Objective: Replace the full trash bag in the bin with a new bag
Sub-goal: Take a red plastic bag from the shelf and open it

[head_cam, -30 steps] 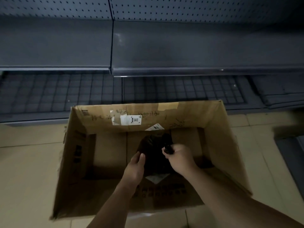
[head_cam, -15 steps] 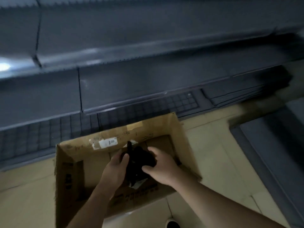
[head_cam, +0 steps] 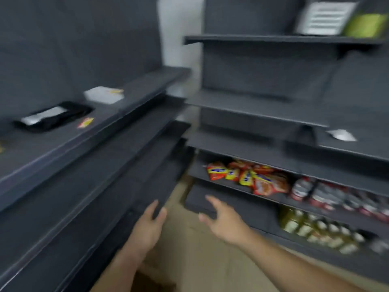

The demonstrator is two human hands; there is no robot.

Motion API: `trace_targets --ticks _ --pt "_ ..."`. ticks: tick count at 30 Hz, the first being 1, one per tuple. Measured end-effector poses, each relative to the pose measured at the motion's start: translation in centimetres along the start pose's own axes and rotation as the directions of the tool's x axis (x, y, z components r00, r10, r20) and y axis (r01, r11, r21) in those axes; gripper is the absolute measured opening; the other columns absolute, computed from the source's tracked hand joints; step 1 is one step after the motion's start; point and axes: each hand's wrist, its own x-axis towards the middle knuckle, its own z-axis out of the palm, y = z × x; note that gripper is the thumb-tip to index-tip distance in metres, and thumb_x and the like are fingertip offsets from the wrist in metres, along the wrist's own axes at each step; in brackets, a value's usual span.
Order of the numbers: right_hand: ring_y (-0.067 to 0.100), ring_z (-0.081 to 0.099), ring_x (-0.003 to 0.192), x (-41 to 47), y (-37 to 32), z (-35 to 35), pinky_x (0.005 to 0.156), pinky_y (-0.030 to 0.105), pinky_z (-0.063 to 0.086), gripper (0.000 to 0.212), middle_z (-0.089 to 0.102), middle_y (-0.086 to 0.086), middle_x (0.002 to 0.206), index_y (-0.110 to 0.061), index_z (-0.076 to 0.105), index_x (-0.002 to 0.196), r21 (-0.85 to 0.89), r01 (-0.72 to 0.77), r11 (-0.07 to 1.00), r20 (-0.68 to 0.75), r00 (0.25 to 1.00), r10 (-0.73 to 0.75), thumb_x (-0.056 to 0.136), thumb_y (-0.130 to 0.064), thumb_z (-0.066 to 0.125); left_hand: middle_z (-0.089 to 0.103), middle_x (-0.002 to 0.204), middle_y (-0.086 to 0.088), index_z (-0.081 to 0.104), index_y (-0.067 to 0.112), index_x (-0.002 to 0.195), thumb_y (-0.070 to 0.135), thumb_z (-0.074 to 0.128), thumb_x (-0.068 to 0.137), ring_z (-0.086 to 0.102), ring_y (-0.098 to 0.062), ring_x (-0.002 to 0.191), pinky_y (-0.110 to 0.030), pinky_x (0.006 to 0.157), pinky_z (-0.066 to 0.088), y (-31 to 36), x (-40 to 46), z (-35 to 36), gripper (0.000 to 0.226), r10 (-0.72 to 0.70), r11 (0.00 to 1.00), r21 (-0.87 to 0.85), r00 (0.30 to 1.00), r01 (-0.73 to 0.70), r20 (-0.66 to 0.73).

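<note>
Two bare hands reach forward over the beige tiled floor (head_cam: 202, 249), both with fingers spread and nothing between them. The left hand (head_cam: 148, 225) hangs just beside the lower edge of the long dark grey metal shelving unit (head_cam: 88, 186), its fingers loose; the right hand (head_cam: 226, 222) is splayed wide, palm down, on the far side of the aisle from that unit. On top of the grey unit lies a flat black plastic packet with a pale label (head_cam: 53, 116) (too blurred to tell whether it holds bags), with a white flat package (head_cam: 103, 96) further along the same surface and a small red-and-yellow sticker (head_cam: 85, 122) between them. Across from the unit, a second set of dark shelves (head_cam: 263, 114) carries red and yellow snack packets (head_cam: 248, 178), with rows of small pale-capped bottles (head_cam: 315, 230) one level below. At the bottom edge, beside the unit's base, a brown cardboard corner (head_cam: 151, 281) shows; neither the bin nor the full trash bag is in view.
</note>
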Motion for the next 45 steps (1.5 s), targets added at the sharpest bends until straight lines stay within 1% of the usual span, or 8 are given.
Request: trace_targets --ticks 7,10,14,18,24,28,37,45 --pt "0.024 0.046 0.137 -11.0 10.5 -21.8 0.111 0.029 0.036 0.074 0.049 0.007 0.150 -0.018 0.035 0.152 0.099 -0.188 0.977 -0.437 0.874 0.213 0.091 -0.049 0.061 0.044 0.155 0.000 0.036 0.034 0.152 0.049 0.050 0.098 0.047 -0.017 0.135 -0.035 0.115 0.034 21.5 -4.1 18.1 0.058 0.350 0.924 0.030 0.877 -0.380 0.331" --pt "0.025 0.047 0.135 -17.3 15.8 -29.3 0.107 0.029 0.036 0.073 0.051 0.011 0.147 -0.017 0.033 0.153 0.163 -0.260 0.952 -0.545 0.781 0.307 0.093 -0.044 0.062 0.052 0.146 -0.003 0.038 0.030 0.151 0.044 0.052 0.099 0.060 -0.008 0.094 -0.018 0.085 0.045 28.6 -8.3 27.9 0.056 0.458 0.865 -0.035 0.759 -0.500 0.462" --pt "0.019 0.060 0.117 -24.5 23.7 -37.6 0.099 0.027 0.041 0.074 0.053 0.008 0.145 -0.021 0.032 0.154 0.255 -0.332 0.908 -0.648 0.638 0.415 0.091 -0.047 0.063 0.045 0.155 0.000 0.037 0.033 0.152 0.049 0.051 0.097 0.048 -0.017 0.136 -0.026 0.104 0.037 36.0 -13.9 40.4 0.059 0.518 0.792 -0.078 0.599 -0.606 0.611" --pt "-0.002 0.056 0.066 -30.3 30.9 -44.8 0.077 0.023 0.039 0.073 0.069 0.008 0.099 -0.020 0.031 0.153 0.301 -0.382 0.874 -0.713 0.519 0.473 0.092 -0.045 0.062 0.042 0.157 0.003 0.035 0.035 0.152 0.053 0.050 0.096 0.045 -0.016 0.138 -0.030 0.110 0.034 42.2 -18.8 50.9 0.060 0.538 0.752 -0.139 0.478 -0.644 0.694" --pt "0.017 0.060 0.107 -34.4 39.8 -52.6 0.095 0.028 0.042 0.074 0.052 0.007 0.147 -0.023 0.031 0.153 0.357 -0.448 0.819 -0.753 0.381 0.537 0.091 -0.048 0.061 0.040 0.157 0.004 0.032 0.036 0.153 0.052 0.047 0.098 0.056 -0.013 0.122 -0.025 0.092 0.041 48.8 -22.9 62.8 0.059 0.545 0.689 -0.163 0.357 -0.706 0.759" --pt "0.024 0.050 0.130 -34.9 45.9 -56.3 0.106 0.036 0.042 0.076 0.049 0.007 0.149 -0.023 0.031 0.154 0.431 -0.460 0.776 -0.743 0.308 0.595 0.090 -0.050 0.062 0.036 0.160 0.004 0.032 0.036 0.153 0.054 0.048 0.097 0.040 -0.018 0.142 -0.036 0.114 0.032 52.4 -22.7 70.3 0.061 0.523 0.666 -0.165 0.298 -0.727 0.798" --pt "0.025 0.057 0.121 -31.4 59.9 -65.8 0.102 0.041 0.049 0.077 0.043 0.009 0.153 -0.027 0.029 0.154 0.573 -0.451 0.685 -0.721 0.120 0.682 0.088 -0.049 0.064 0.032 0.162 0.002 0.031 0.033 0.154 0.049 0.048 0.099 0.033 -0.021 0.146 -0.036 0.114 0.028 61.9 -19.1 89.2 0.060 0.477 0.564 -0.182 0.138 -0.805 0.868" --pt "0.024 0.058 0.122 -27.6 72.1 -72.5 0.094 0.028 0.043 0.076 0.039 0.007 0.156 -0.022 0.028 0.154 0.666 -0.436 0.605 -0.644 0.071 0.761 0.092 -0.046 0.063 0.037 0.160 0.003 0.035 0.028 0.154 0.045 0.051 0.099 0.037 -0.019 0.145 -0.035 0.119 0.027 68.2 -17.9 105.1 0.060 0.429 0.429 -0.185 0.019 -0.884 0.903"
